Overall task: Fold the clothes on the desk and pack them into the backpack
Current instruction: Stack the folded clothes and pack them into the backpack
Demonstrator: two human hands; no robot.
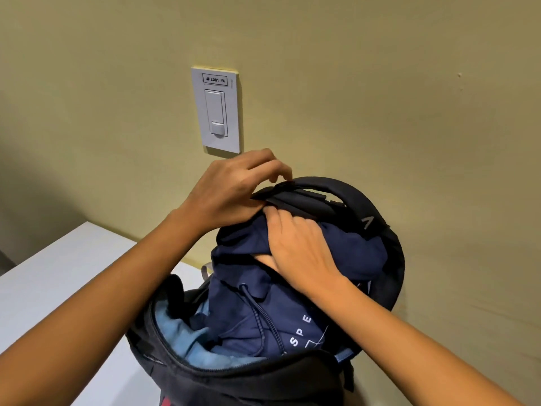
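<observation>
The soft, light navy hoodie (pixel 248 303) sits half inside the backpack (pixel 234 379) on the worktop (pixel 58 288). The left grip (pixel 234 189) pinches the backpack's far rim; the right grip (pixel 295 244) clutches the hoodie's bunched fabric, probably best pushed at its bulk.

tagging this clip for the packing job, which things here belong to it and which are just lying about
Part of the job: backpack; navy hoodie half in it; light blue cloth beside it; left hand gripping the backpack's top; right hand gripping the hoodie; white desk.
Just there: wall switch; wall.
</observation>
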